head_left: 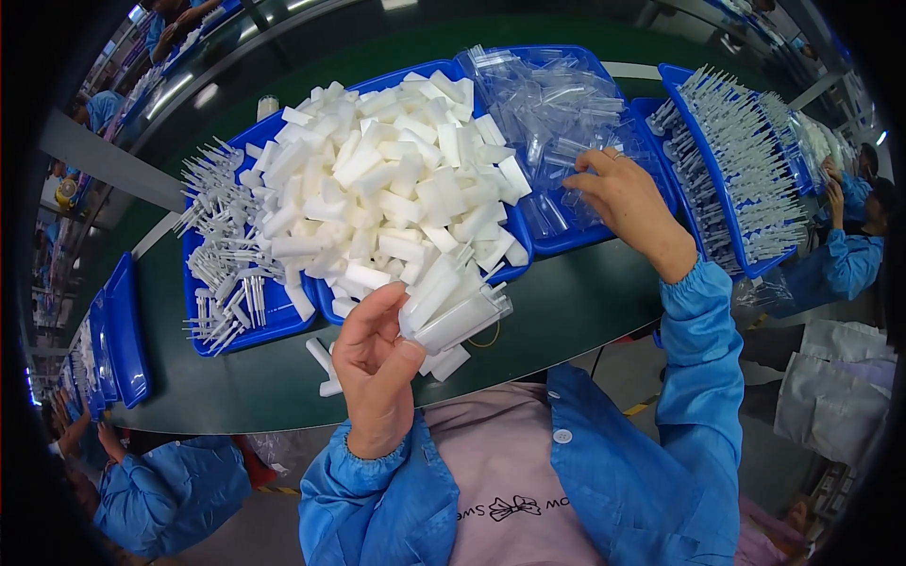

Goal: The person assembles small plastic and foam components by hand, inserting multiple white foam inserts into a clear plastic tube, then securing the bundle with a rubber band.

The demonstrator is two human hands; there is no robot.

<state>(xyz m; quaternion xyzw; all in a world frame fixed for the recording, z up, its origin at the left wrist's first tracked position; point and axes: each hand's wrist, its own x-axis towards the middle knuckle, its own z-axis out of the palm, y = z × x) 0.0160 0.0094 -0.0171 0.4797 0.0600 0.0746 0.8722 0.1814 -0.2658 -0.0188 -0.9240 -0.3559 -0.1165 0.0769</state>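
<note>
My left hand is closed around a small bunch of white foam pieces and clear plastic sleeves, held up above the table's near edge. Over the blue bin of clear plastic sleeves is my right hand, its fingers bent and apart, with the tips close to the sleeves. Whether those fingertips touch one, I cannot tell. A large heap of white foam blocks overfills the blue bin beyond my left hand. A few loose foam blocks lie on the table beside that hand.
The left blue bin holds thin white-tipped sticks. Bins of similar sticks stand tilted at the right. A dark green table runs under everything. An empty-looking blue tray is at far left. Co-workers in blue sit on both sides.
</note>
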